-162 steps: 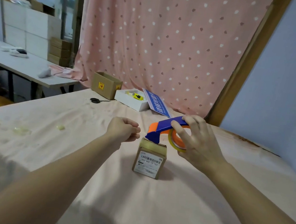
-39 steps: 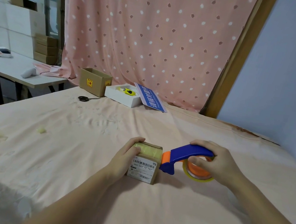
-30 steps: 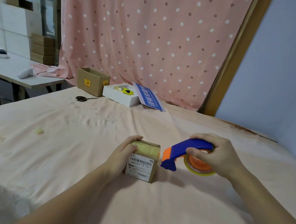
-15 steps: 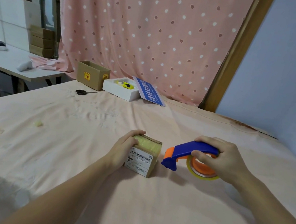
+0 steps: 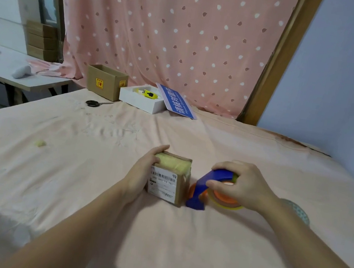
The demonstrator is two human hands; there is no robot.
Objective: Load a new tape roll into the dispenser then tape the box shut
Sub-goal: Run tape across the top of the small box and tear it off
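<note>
Pink cloth (image 5: 73, 175) has open room front & left; wall (image 5: 339, 89) close on rt. Box (image 5: 169, 178) mid-table, left hand (image 5: 142, 172) curled round its left side. Right hand (image 5: 242, 185) grips dispenser (image 5: 207, 188), nose just beside box's rt face. Far edge: scissors (image 5: 93, 103), open carton (image 5: 106, 82), white tray (image 5: 140, 101).

Both bare forearms reach in from the near edge and draw together toward the middle. The left grip (image 5: 141, 174) lies against the left side of the small brown cardboard box (image 5: 167, 184), its fingers (image 5: 159, 150) curled round the far left corner and its thumb resting at the top edge. The right grip (image 5: 241, 186), just to the right, arches knuckles-up over the blue and orange plastic tape dispenser (image 5: 204, 183). Its fingers wrap over the blue handle from the far side, and its thumb presses the near side. The two grips are near each other but apart.
</note>
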